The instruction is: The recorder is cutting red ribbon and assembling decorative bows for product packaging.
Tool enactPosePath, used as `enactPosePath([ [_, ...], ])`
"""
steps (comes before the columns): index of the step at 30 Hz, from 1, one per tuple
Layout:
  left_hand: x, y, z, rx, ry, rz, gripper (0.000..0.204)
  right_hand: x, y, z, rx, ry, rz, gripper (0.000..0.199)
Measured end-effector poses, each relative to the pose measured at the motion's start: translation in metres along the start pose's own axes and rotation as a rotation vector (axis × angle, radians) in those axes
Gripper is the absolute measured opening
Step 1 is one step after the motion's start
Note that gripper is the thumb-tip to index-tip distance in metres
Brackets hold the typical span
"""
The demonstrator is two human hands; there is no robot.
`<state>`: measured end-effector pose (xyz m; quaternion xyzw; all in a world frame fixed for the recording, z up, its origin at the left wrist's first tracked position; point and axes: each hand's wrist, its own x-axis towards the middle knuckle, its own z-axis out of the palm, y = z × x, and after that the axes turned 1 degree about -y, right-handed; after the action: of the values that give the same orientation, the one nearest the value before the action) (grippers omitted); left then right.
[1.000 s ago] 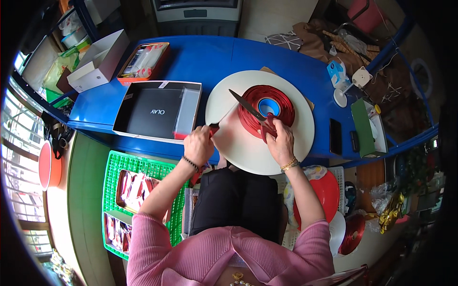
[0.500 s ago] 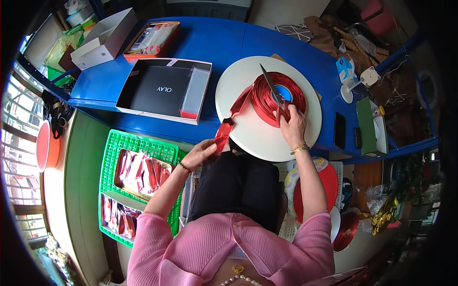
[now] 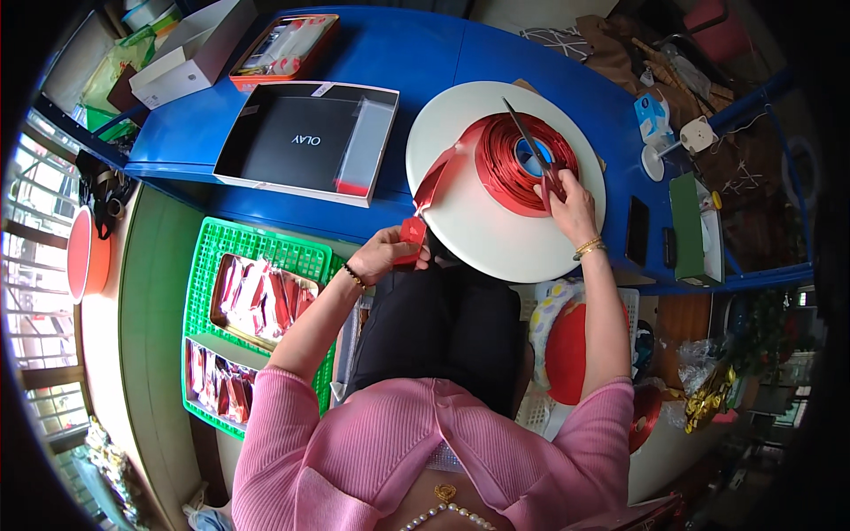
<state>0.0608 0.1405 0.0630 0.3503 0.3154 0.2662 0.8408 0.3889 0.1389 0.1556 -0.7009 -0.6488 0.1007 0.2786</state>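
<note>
My left hand [image 3: 386, 255] grips the end of a shiny red ribbon [image 3: 431, 188] just off the near-left rim of a round white board [image 3: 482, 250]. From there the strip runs, slightly twisted, up to a thick ribbon roll [image 3: 492, 173] with a blue core, lying on the board. My right hand [image 3: 574, 212] is closed round the red handles of a pair of scissors [image 3: 528, 134]. Their dark blades point away and to the left, over the roll. Whether the blades are parted is hard to tell.
A blue table [image 3: 416, 49] carries an open black-lined box [image 3: 292, 142], an orange tray [image 3: 283, 53], a phone [image 3: 637, 226] and a green box [image 3: 686, 232]. At lower left, a green basket [image 3: 202, 265] holds containers of red pieces. Red discs [image 3: 567, 354] stand at lower right.
My left hand has shifted slightly right, its fingers more curled round the ribbon end. My right hand and the scissors sit a little farther right. The whole view has shifted slightly.
</note>
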Motion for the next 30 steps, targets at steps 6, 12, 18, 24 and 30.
enactPosePath([
  [6,-0.008,-0.016,-0.022,0.027,0.035,-0.092,0.015,-0.026,-0.021,-0.005,-0.010,-0.009,-0.022,0.025],
  [12,-0.016,-0.011,-0.028,0.008,0.005,-0.107,0.018,-0.131,-0.043,0.007,0.305,-0.699,0.155,0.023],
  [18,-0.016,-0.014,-0.030,0.014,-0.017,-0.129,0.018,-0.145,-0.045,0.038,0.200,-0.976,0.228,0.038],
  [24,-0.017,-0.013,-0.028,0.028,-0.024,-0.152,0.015,-0.128,-0.058,0.066,0.183,-0.929,0.052,0.054],
  [30,-0.016,-0.003,-0.021,0.025,-0.061,-0.113,0.015,-0.125,-0.063,0.069,0.245,-0.778,0.009,0.053],
])
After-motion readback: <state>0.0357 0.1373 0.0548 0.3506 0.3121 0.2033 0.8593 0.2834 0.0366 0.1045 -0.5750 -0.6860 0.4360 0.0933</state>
